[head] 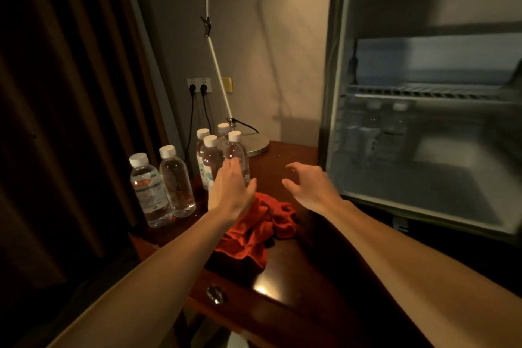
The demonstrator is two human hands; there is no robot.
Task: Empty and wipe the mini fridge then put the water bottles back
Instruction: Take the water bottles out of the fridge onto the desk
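— Head view, dim room. Where are the clear plastic water bottles with white caps?

— Six stand on the dark polished wooden desk [285, 268]: a pair [162, 186] at the left edge, a cluster of four [219, 150] further back by the round grey lamp base [257, 144]. More bottles [375, 127] seem to stand inside the open black mini fridge [423, 110], below its wire shelf [423, 92], though motion blur makes the count uncertain.

— Hands?

— Left hand [230, 186] reaches at the cluster, fingers straight and close together, fingertips at the nearest bottle; contact unclear. Right hand [310, 185] hovers apart, fingers loosely curled and spread, holding nothing.

— Cloth?

— Crumpled red cloth [254, 232] lies on the desk under the left wrist.

— Anything behind?

— Two black plugs in a wall socket [198, 86].
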